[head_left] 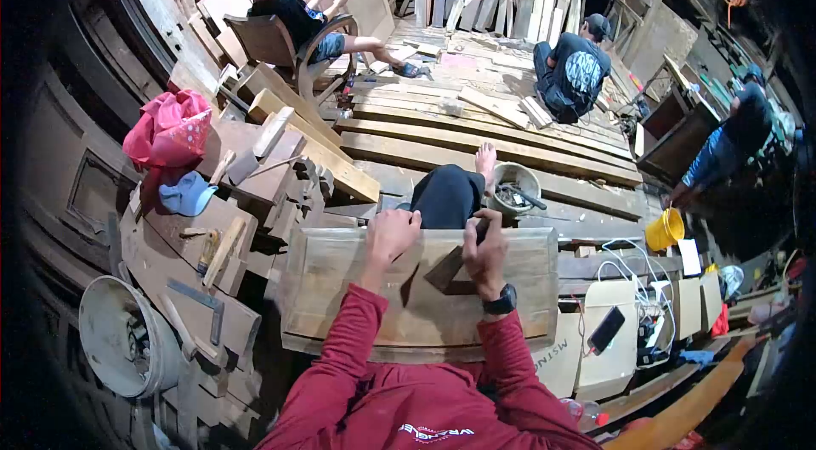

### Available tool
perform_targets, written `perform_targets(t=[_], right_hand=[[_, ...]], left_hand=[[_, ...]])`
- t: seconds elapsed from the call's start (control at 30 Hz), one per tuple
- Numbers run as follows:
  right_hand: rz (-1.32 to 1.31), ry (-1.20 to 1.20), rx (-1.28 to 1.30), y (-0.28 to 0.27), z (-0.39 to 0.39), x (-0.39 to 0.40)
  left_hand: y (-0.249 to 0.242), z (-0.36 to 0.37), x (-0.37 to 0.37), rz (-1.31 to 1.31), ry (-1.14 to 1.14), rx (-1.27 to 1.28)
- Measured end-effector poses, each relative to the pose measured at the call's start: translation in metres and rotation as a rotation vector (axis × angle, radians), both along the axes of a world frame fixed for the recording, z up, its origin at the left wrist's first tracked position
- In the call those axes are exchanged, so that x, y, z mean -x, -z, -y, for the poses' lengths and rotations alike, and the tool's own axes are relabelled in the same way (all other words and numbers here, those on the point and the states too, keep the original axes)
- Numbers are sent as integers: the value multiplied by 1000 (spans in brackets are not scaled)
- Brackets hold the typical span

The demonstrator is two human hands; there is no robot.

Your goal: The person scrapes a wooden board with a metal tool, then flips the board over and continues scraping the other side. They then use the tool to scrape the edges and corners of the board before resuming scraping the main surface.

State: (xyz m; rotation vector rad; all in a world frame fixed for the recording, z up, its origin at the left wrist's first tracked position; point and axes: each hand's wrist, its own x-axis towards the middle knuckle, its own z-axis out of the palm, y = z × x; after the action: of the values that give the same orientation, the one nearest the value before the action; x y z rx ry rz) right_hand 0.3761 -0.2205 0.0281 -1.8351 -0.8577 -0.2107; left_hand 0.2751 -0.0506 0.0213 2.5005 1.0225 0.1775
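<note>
A wide wooden panel (pixel 340 297) with a raised, bevelled face lies across the person's lap. My left hand (pixel 393 236) rests at the panel's far edge, fingers curled over it. Farther right, my right hand (pixel 486 250) is closed around a small dark block (pixel 482 231), only partly visible between the fingers. A dark, angular shape lies on the panel beside the right hand; whether it is a shadow or an object is unclear. The right wrist wears a black watch.
Left are a white bucket (pixel 123 339), a metal square (pixel 204 301) and a pink bag (pixel 170 131). Ahead stands a bucket of tools (pixel 516 186). On the right are a phone (pixel 606 330) and a yellow bucket (pixel 665 230). Three other people are farther off.
</note>
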Motion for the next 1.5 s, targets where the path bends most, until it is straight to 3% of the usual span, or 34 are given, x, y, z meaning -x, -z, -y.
perform_targets(t=[0.07, 0.1, 0.17, 0.23, 0.37, 0.43, 0.5, 0.63, 0.7, 0.77, 0.8, 0.9, 0.97, 1.03, 1.13, 1.23, 1.27, 1.3, 1.37, 1.43, 1.47, 1.5], right_hand=[[72, -142, 44, 6, -1, 8], [101, -264, 183, -2, 1, 12], [-12, -339, 153, -2, 0, 12], [-38, -180, -20, -1, -6, 4], [16, -96, 34, 4, -2, 2], [38, -339, 150, 4, -1, 8], [3, -348, 105, 5, 0, 10], [-192, -38, -86, 0, 0, -2], [-119, -74, -66, 5, 1, 1], [29, -286, 72, 7, 0, 10], [-28, -399, 204, -2, 4, 13], [21, -214, -25, 3, -2, 3], [-206, -34, -45, -6, 4, -2], [-160, 11, -45, -6, 5, 2], [95, -362, 129, -2, 2, 9], [13, -249, -5, 0, -1, 8], [-289, -153, 33, 1, 2, 3], [-166, -54, -85, -2, 1, -2], [-174, 87, -135, -5, 4, 1], [-160, 14, -140, 7, 2, 2], [-42, -86, -16, 9, 6, -4], [-133, -210, 48, 5, 6, -2]], left_hand=[[9, -2, -1, 0, -22, 12], [3, 0, -2, -1, -31, 16], [-8, 2, -1, -45, -20, 30], [-15, 5, 3, -15, -16, 32], [-13, 2, 2, -46, -10, 31], [-2, 0, -2, -38, -6, 14], [-1, -1, -1, -44, -19, 12], [-12, 0, 3, -43, -10, 65], [-9, 1, 3, -32, -15, 40], [-8, 2, 1, -55, -10, 42], [-9, 1, -1, -68, -7, 37], [-10, 2, 1, -39, 6, 23], [-9, 1, 5, -36, -7, 40], [-8, 0, 3, -28, 0, 41], [1, 0, -2, -45, 3, 27], [-5, -2, 2, -17, 13, -25], [-4, -2, 5, 7, 22, -27], [-5, -1, 7, 33, 32, -28], [-6, 0, 6, 23, -3, 4], [-5, 1, 3, 15, -4, 26], [-4, 3, 2, 25, 5, 26], [-4, 3, 1, 33, 12, 19]])
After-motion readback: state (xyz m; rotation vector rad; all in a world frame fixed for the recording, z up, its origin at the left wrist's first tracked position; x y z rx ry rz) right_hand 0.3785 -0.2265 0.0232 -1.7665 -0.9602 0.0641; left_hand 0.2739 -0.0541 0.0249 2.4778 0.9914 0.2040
